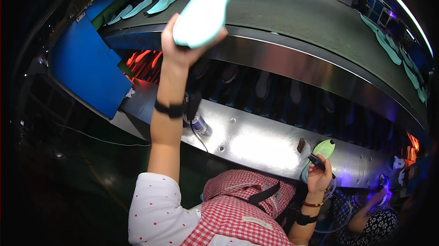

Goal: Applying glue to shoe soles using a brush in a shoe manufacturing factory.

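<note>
My left hand is raised at the full reach of my arm over the conveyor belt's near edge. Its fingers grip the heel end of a pale mint shoe sole, slightly blurred, with the broad face toward me. Lower right, my right hand is closed around the black handle of a brush with dark bristles pointing up and left. Just beyond the brush lies a yellow-green sole on the metal ledge. Something light blue shows partly behind my right fingers; its kind is hidden.
The curved dark belt carries more mint soles at far left and others at right. Below it, soles move through a dark channel glowing red at both ends. A clear bottle is by the ledge. Another person's hand works at lower right.
</note>
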`<state>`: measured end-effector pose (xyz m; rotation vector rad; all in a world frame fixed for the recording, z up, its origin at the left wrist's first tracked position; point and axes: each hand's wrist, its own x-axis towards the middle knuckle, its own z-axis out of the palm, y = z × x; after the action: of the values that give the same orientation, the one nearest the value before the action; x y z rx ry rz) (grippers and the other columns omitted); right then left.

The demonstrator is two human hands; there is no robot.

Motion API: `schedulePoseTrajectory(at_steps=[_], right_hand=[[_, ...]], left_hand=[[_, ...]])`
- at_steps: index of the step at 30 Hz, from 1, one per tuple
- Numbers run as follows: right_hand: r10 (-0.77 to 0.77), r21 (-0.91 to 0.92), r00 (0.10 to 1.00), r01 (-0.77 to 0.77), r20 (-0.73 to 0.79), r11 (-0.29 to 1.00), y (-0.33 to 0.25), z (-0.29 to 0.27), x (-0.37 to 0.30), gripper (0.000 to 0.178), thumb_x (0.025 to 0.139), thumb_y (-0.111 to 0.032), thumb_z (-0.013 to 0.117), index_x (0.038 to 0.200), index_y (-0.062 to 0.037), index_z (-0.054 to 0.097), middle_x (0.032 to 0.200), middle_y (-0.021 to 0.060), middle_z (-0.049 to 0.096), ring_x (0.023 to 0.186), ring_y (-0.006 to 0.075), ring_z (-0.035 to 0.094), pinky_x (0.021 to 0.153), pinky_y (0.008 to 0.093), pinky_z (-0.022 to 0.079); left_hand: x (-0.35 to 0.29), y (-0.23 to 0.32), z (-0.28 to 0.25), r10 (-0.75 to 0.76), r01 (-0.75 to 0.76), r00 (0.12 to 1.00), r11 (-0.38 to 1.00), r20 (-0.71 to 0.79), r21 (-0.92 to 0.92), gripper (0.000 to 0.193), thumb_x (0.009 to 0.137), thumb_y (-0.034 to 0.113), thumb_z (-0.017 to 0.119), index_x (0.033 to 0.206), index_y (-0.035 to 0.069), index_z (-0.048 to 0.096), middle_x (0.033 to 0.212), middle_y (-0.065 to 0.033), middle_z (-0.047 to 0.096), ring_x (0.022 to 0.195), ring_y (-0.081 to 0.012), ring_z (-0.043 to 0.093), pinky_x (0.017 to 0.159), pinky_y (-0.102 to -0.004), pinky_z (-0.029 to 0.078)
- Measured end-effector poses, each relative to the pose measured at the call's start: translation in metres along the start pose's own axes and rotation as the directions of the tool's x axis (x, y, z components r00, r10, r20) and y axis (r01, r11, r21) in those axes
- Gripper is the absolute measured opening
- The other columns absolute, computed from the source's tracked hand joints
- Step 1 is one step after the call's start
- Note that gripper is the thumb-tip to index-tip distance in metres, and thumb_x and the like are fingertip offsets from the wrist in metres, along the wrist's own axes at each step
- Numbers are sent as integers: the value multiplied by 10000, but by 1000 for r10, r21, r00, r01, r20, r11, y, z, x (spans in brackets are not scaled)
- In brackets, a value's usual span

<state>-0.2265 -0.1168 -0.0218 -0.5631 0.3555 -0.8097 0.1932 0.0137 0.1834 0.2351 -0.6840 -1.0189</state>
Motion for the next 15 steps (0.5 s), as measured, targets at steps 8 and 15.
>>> schedulePoseTrajectory(at_steps=[8,15], right_hand=[[-141,-176,958,98,-251,980,0,-17,6,290,778,16,544,1061,68,507,1008,131,569,770,147,558,693,218,453],[-92,-138,932,45,-352,989,0,-54,8,217,749,4,597,964,15,570,865,67,591,707,113,536,633,204,415]], left_hand=[[100,42,-55,339,-233,680,941,-651,246,818,832,586,201,1321,-58,83,1368,-231,194,1259,-351,238,1019,-462,213],[159,9,15,238,295,838,560,-491,774,337,846,276,484,1053,12,505,942,-38,591,706,-77,538,651,-195,457]])
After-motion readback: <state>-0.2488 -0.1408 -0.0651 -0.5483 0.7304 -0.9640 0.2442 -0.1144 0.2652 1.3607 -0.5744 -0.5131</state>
